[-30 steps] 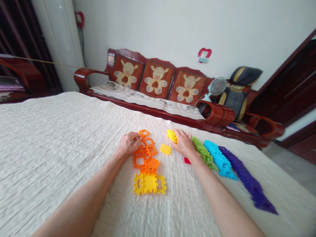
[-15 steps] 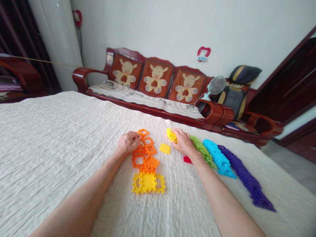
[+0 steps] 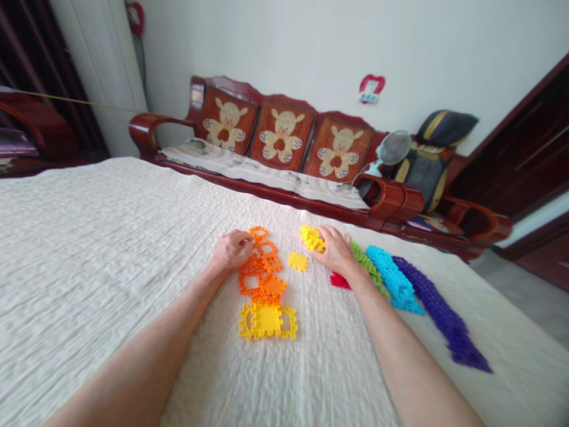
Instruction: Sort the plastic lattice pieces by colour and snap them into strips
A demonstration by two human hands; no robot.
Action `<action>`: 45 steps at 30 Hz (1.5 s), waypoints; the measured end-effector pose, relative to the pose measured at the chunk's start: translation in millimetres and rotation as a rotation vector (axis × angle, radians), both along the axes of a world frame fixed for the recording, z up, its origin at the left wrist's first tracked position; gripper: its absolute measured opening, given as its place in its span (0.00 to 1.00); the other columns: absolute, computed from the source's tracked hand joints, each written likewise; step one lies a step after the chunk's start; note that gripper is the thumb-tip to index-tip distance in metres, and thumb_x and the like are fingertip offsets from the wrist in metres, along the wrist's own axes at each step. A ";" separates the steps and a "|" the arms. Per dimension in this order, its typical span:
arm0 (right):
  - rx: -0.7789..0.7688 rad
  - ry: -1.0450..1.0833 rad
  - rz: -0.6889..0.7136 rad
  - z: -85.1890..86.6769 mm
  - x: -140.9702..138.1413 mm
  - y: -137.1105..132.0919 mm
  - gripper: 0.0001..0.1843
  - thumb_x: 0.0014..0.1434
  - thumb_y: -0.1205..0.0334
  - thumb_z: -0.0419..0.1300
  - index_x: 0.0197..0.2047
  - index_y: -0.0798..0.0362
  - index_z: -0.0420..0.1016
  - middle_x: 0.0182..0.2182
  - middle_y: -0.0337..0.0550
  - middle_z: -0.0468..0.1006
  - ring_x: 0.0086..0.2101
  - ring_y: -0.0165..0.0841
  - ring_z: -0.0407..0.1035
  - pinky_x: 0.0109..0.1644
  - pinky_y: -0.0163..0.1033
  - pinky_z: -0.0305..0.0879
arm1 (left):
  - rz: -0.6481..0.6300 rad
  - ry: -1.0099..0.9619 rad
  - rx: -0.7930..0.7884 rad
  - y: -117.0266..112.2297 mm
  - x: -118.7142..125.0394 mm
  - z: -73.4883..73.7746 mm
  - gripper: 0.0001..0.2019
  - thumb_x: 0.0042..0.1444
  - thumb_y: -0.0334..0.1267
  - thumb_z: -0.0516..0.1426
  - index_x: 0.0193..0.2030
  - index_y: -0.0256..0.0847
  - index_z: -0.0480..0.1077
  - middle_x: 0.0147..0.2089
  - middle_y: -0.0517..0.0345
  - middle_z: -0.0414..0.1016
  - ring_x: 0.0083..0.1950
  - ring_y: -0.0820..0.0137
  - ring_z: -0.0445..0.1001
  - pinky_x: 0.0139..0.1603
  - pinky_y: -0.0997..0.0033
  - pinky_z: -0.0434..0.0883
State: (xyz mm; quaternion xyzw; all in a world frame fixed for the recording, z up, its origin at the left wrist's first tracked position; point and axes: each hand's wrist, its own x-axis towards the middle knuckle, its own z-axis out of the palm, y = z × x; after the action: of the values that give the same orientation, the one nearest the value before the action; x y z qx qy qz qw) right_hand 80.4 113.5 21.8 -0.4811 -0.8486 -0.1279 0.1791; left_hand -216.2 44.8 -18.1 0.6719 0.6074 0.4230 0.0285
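My right hand [image 3: 334,248] curls its fingers around a bunch of yellow interlocking plastic building pieces [image 3: 312,238]. A flat yellow square piece [image 3: 297,261] lies just left of that hand. My left hand [image 3: 233,251] is closed at the left edge of a pile of orange interlocking pieces [image 3: 270,263], some of them open frames; what its fingertips hold, if anything, is hidden. Several yellow pieces [image 3: 267,321], flat and overlapping, lie at the near end of the orange pile. A red piece [image 3: 340,280] shows partly under my right wrist.
Rows of green [image 3: 370,267], light blue [image 3: 393,279] and purple pieces [image 3: 438,308] lie right of my right forearm. White quilted cloth [image 3: 133,237] covers the surface. Beyond it stands a wooden sofa [image 3: 275,187] with cushions and a small fan [image 3: 395,148].
My right hand has shifted slightly right on the yellow pieces, so more of them and of the red piece shows. My left hand stays beside the orange pile. The view has tilted slightly.
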 end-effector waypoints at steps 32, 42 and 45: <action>-0.049 -0.118 -0.116 7.7 -2.8 -11.7 0.27 0.54 0.59 0.59 0.58 0.56 0.65 0.49 0.53 0.71 0.50 0.45 0.63 0.55 0.51 0.48 | 0.005 0.009 0.013 0.6 0.3 -0.5 0.15 0.53 0.40 0.50 0.36 0.41 0.77 0.39 0.53 0.80 0.37 0.68 0.76 0.41 0.71 0.71; -0.093 -0.151 -0.060 10.5 -4.6 -12.1 0.26 0.56 0.62 0.58 0.58 0.53 0.64 0.51 0.52 0.71 0.50 0.43 0.63 0.54 0.48 0.49 | 0.008 0.003 -0.002 -0.9 1.2 1.7 0.15 0.52 0.40 0.50 0.37 0.41 0.78 0.39 0.53 0.80 0.37 0.68 0.76 0.41 0.72 0.72; -0.056 -0.145 -0.047 5.9 -5.6 -10.7 0.26 0.56 0.62 0.58 0.58 0.55 0.64 0.50 0.54 0.72 0.49 0.44 0.63 0.54 0.48 0.48 | 0.010 0.005 -0.012 -1.5 1.8 3.4 0.16 0.52 0.40 0.50 0.36 0.41 0.78 0.39 0.53 0.80 0.37 0.68 0.76 0.41 0.72 0.72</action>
State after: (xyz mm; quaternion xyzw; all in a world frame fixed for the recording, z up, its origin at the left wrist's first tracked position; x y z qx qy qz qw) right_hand 74.8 102.8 27.7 -0.4954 -0.8509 -0.1429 0.1004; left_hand -214.5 43.4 -14.7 0.6698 0.6131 0.4178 0.0290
